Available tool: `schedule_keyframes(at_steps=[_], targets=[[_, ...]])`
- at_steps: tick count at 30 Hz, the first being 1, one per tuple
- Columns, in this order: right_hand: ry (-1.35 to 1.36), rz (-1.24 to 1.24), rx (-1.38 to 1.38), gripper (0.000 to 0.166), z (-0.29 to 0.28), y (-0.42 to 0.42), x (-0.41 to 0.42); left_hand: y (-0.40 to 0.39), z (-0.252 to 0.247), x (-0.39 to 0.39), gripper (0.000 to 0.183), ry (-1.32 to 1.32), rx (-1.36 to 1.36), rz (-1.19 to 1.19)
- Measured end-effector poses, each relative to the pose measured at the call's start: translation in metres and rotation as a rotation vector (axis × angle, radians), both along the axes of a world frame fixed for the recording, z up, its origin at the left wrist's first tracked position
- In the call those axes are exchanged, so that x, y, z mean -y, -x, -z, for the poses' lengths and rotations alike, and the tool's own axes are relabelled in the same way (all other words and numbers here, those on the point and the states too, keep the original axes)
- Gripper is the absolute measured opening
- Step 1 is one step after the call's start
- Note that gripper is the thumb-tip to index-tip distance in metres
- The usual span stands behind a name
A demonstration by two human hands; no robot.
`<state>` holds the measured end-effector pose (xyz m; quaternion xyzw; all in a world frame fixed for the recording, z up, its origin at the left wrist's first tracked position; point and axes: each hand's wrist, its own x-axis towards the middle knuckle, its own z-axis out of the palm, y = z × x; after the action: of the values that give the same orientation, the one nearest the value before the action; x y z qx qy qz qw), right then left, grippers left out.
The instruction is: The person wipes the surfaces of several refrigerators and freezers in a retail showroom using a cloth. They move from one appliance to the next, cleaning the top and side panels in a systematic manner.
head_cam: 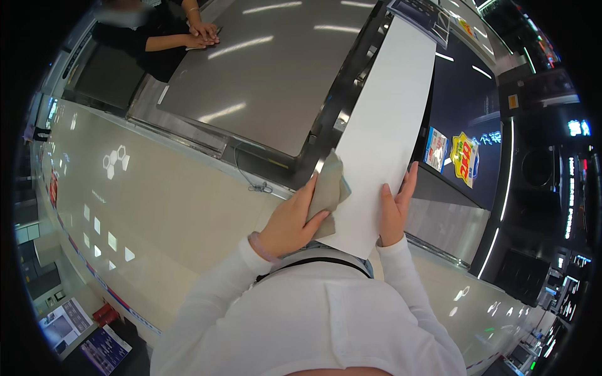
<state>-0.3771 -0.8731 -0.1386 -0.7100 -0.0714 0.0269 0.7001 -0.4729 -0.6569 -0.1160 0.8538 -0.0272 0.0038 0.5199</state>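
Observation:
My left hand (292, 221) holds a folded grey-beige cloth (324, 195) against the left edge of a long white panel (390, 98). The cloth overlaps the panel's near end, and its bluish underside shows at one corner. On the panel's right edge rests my right hand (397, 204), thumb on the white surface and fingers spread along the side. Nothing shows between those fingers. The panel runs from close to my waist to a dark display stand (418, 16) at its far end.
Left of the panel is a large glossy grey screen (263, 84) in a black frame. Another person's hands (204, 35) press something thin at its far edge. A dark screen (463, 94) with a yellow sticker (463, 157) stands right. A coiled cable (260, 188) hangs low.

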Motion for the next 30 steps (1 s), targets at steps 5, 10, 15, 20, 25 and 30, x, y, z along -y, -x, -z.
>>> schedule_keyframes(at_steps=[5, 10, 15, 20, 25, 30], targets=[[-0.037, 0.022, 0.033, 0.076, 0.004, -0.002, -0.004, -0.067, 0.001, 0.005, 0.069, -0.074, -0.079, -0.047], [0.213, 0.036, 0.171, 0.073, 0.001, -0.003, -0.007, -0.164, 0.031, 0.002, 0.055, -0.073, 0.02, -0.109], [0.454, 0.081, 0.28, 0.07, 0.0, -0.005, -0.007, -0.236, 0.031, 0.004, 0.054, -0.166, -0.004, -0.124], [0.533, 0.055, 0.297, 0.056, 0.001, -0.003, -0.005, -0.249, 0.039, -0.005, 0.062, -0.116, -0.027, -0.079], [0.493, 0.048, 0.258, 0.051, 0.001, 0.0, -0.005, -0.19, 0.038, -0.011, 0.06, -0.001, -0.075, -0.01], [0.491, 0.049, 0.317, 0.05, 0.01, -0.014, -0.001, -0.077, 0.027, -0.01, 0.056, 0.161, -0.103, 0.025]])
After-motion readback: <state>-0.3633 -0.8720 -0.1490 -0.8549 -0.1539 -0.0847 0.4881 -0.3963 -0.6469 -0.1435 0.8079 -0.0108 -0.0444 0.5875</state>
